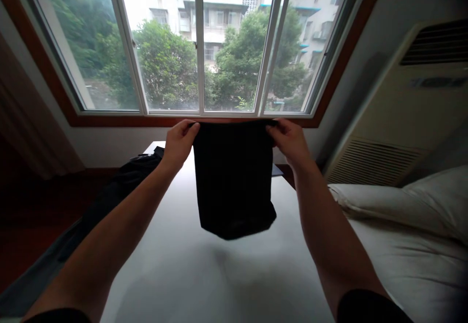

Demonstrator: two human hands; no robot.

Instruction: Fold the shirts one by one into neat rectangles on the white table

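Note:
A black cloth (234, 177) hangs upright in front of me, its top edge stretched level between my two hands. My left hand (181, 140) pinches its top left corner, and my right hand (290, 140) pinches the top right corner. The cloth's lower edge is uneven and hangs above the white table (175, 264). Whether the cloth has several layers cannot be made out, as it is very dark.
Dark clothing (124, 177) lies along the table's left side. A flat dark object (277, 170) shows behind the cloth at right. A pale sofa (409, 255) and an air conditioner (402, 113) stand right; a window (201, 45) is ahead.

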